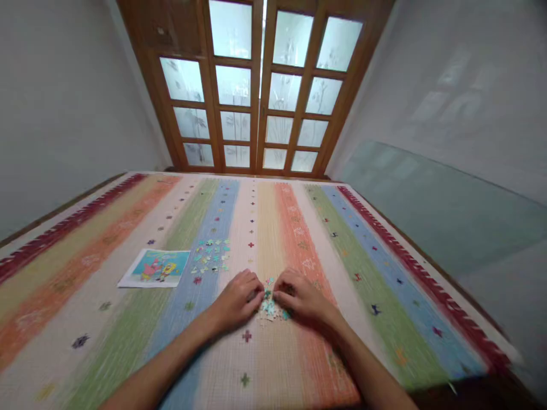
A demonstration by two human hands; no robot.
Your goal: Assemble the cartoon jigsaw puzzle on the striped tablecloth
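My left hand and my right hand come close together over a small heap of jigsaw pieces, mostly light blue and pale. The fingers of both are curled in, with thumbs near the forefingers. At the left fingertips, in the gap between the hands, a dark green jigsaw piece shows. What the right fingers pinch, if anything, is hidden behind the knuckles. A few pinkish pieces lie just beyond the fingertips.
Left of my hands, a cartoon picture sheet lies flat on the striped cloth. Several loose jigsaw pieces are spread beside its right edge. Wooden doors with glass panes stand beyond the far edge, and walls flank both sides.
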